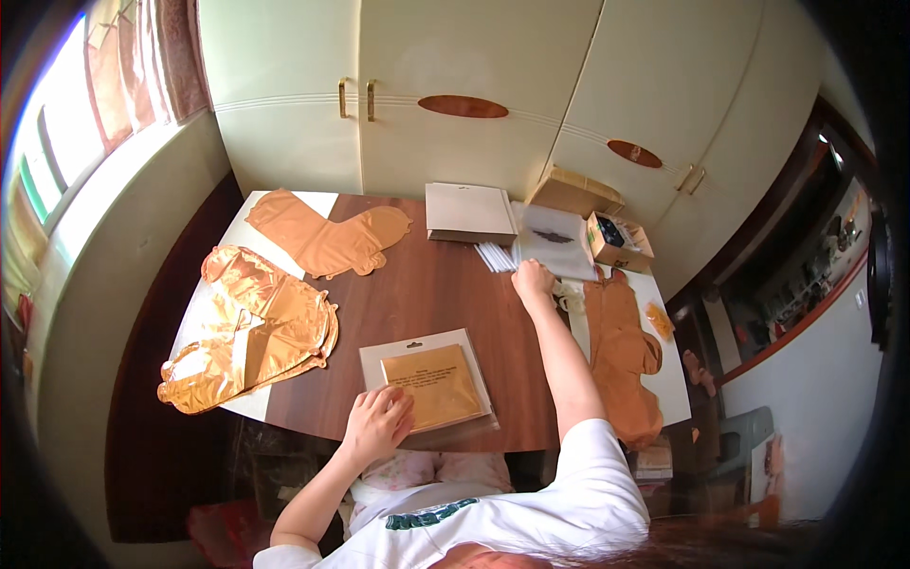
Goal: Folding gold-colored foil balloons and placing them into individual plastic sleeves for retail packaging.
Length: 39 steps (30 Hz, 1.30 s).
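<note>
Lying near the front edge of the brown table (398,303), the clear packet (427,343) has a white backing with a hanging slot at its top and a folded gold sheet (436,384) bearing dark print. Left hand (379,422): at the packet's lower left corner, palm down, fingers loosely curved with the tips over the gold sheet's edge; cannot tell whether they press or pinch it. Right hand (534,281): arm extended across the table, fingers bent inward at the near edge of a clear sleeve (559,245) with a dark mark; cannot tell whether anything is grasped. White sticks (493,256) lie just left of the right hand; a pale tangled strip (571,296) lies just right of it.

Left side of table: crumpled shiny gold foil (270,327), with a flat, matte tan piece (327,237) beyond it. Right side: a long tan piece (616,351), with a small yellow item (659,322) beside it. Far edge: a white folder (469,211), then a brown cardboard piece (576,188) behind the sleeve, and a small open box (621,247) holding dark objects. Behind the table: pale cabinets (455,47) with brass handles.
</note>
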Available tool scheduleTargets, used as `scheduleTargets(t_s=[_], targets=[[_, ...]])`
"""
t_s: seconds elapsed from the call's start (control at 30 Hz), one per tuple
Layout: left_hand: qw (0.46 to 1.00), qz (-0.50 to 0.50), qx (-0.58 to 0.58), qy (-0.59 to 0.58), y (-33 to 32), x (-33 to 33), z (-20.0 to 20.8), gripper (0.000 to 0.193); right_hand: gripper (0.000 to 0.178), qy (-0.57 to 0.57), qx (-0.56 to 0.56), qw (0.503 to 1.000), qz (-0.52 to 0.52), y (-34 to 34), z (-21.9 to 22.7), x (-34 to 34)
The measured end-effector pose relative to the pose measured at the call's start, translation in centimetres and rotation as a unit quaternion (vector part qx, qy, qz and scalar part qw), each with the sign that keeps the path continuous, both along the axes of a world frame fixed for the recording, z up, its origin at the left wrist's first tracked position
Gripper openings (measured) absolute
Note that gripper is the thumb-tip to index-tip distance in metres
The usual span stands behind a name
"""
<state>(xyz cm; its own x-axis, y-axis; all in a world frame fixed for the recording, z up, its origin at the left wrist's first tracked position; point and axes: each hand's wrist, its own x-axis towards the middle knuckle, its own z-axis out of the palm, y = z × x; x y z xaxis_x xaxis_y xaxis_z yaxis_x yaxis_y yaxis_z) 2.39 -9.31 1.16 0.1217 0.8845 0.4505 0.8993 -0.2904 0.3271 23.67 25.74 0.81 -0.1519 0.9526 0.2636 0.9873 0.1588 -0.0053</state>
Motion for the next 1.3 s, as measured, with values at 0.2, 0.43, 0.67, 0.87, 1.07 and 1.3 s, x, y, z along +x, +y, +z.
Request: scheduleTargets(t_s=[0.2,0.43,0.67,0.87,1.07,1.3], targets=[[0.997,-0.066,-0.038,0.019,2.5,0.4,-0.3,0.043,0.013,-0.034,0.083,0.996,0.029,-5.2,2.3,1.7],[0.984,-0.089,-0.101,0.115,3.7,1.0,-0.8,0.065,0.011,0.26,-0.015,0.924,0.279,-21.9,4.7,5.8],[0.978,-0.093,-0.118,0.145,3.7,1.4,-0.8,0.069,0.009,0.246,-0.107,0.919,0.288,-30.2,2.6,9.5],[0.974,-0.09,-0.122,0.17,3.6,1.4,-1.1,0.076,0.012,0.212,-0.054,0.939,0.265,-30.6,1.0,9.5],[0.975,-0.088,-0.12,0.165,3.6,1.4,-1.1,0.075,0.015,0.214,-0.029,0.95,0.227,-31.1,-0.2,8.4],[0.976,-0.083,-0.114,0.163,3.6,1.4,-1.2,0.074,0.016,0.207,0.011,0.961,0.183,-32.2,-1.0,6.2]])
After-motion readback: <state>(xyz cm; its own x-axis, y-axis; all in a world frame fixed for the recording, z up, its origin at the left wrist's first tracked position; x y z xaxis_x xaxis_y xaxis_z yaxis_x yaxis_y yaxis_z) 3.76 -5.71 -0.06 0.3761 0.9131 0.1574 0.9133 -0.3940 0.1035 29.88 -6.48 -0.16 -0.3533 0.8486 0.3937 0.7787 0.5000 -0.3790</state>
